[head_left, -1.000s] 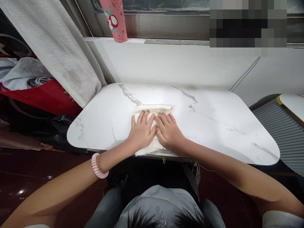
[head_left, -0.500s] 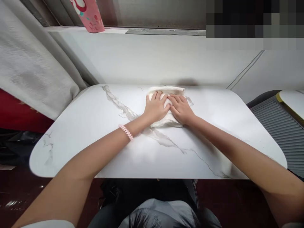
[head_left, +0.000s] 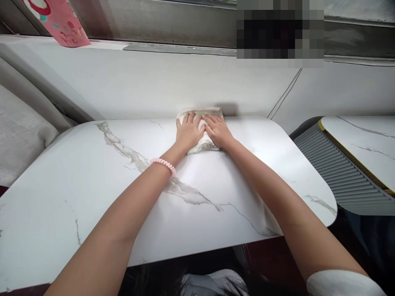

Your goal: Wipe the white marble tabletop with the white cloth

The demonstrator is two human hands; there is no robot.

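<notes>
Several things surround a white marbled table (head_left: 92, 209): at far left, a pale curtain (head_left: 18, 135) hangs over its corner; a pink patterned panel (head_left: 68, 28) stands above, by the sill; a white wall (head_left: 148, 82) runs along the far side. To the right, just beyond the rounded corner, is another marbled table (head_left: 370, 137) with a ribbed grey side. Tabletop stretches widely left of the hands, less so right, and toward the near edge, beneath both forearms. A cream cloth (head_left: 204, 144) lies at the far edge, close to the wall; whether they touch is unclear. The left hand (head_left: 189, 132), wearing a pink coiled band (head_left: 163, 162) at its wrist, and the right hand (head_left: 217, 130) press flat on it, fingers extended and slightly spread, gripping nothing, cloth showing between and beyond them.
</notes>
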